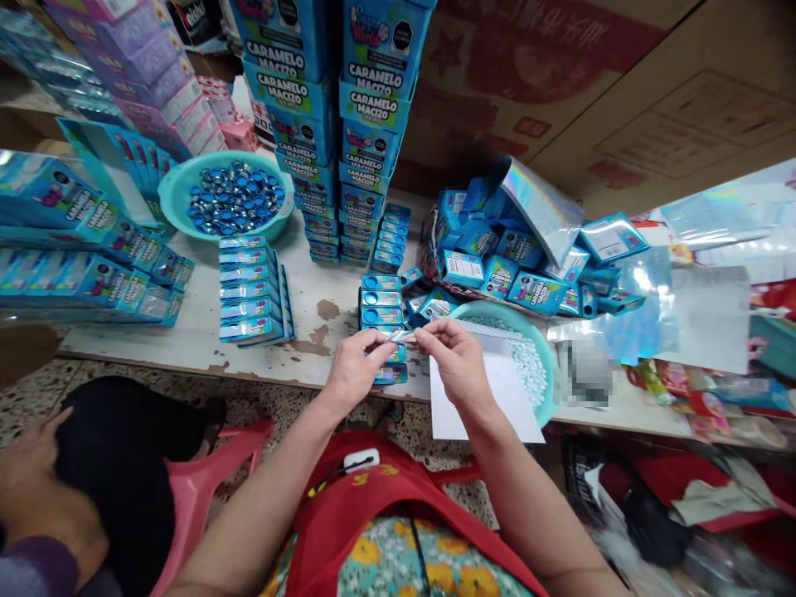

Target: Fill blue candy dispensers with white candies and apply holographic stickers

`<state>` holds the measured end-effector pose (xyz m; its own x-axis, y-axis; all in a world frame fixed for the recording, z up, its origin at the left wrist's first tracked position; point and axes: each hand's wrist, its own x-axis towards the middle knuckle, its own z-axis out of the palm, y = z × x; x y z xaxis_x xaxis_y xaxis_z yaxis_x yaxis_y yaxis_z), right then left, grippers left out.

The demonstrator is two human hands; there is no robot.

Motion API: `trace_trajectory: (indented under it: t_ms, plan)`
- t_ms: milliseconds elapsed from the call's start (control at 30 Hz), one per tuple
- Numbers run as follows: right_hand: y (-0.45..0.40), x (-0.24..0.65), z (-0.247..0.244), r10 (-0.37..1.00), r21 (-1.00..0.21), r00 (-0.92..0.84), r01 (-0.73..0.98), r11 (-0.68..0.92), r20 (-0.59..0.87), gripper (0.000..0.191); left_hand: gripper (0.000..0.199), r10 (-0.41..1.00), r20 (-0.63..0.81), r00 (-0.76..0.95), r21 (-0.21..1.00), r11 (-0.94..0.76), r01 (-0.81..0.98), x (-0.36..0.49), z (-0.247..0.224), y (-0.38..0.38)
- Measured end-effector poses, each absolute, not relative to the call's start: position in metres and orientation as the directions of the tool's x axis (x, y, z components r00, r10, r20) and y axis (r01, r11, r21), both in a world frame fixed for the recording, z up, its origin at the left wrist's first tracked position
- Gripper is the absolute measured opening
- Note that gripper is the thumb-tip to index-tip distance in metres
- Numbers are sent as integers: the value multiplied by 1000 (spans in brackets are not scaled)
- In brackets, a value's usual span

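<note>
My left hand and my right hand meet over the table's front edge. Between their closed fingertips they pinch a thin, shiny whitish strip with a twisted look; its exact kind cannot be made out. Below it runs a row of small blue candy boxes, partly covered by my hands. Beside my right hand a white sheet of paper lies partly over a turquoise bowl of small white pieces.
Blue boxes stand in tall stacks at the back. A turquoise basin holds blue-silver pieces. More boxes sit at left; a heap of boxes is at right. A seated person's arm and pink chair are at left.
</note>
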<state>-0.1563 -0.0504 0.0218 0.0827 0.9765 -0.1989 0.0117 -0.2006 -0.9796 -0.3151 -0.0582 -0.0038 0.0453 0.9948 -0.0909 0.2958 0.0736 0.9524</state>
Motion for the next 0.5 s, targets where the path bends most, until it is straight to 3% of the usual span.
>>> trace_trajectory:
  t_ms: [67,133,167,233,300,367,433,500]
  plan:
    - [-51,-154,21,969,-971,74,4,-238,-237,24,20,979,205,6,774,-166,611,-323,-12,-58]
    - [-51,-152,23,961,-963,54,4,-270,-270,25,19,910,411,55,568,-302,766,-334,-20,-59]
    - [-51,-151,25,961,-962,47,6,-273,-273,25,18,883,460,88,521,-349,779,-340,-24,-59]
    - [-51,-151,31,969,-970,59,18,-243,-242,24,21,870,484,87,566,-388,728,-350,-29,-60]
    - [-51,-150,39,980,-981,71,50,-189,-185,22,26,919,393,-35,767,-306,564,-355,-28,-61]
    - [-52,-149,48,988,-984,46,95,-151,-147,21,39,973,184,-142,963,-150,222,-353,-20,-62]
    - [-53,-149,56,990,-981,-5,137,-136,-138,21,57,997,-6,-73,985,-7,-171,-346,-6,-62]
    - [-55,-150,61,990,-978,-38,163,-131,-139,21,70,990,-82,118,909,123,-398,-337,8,-60]
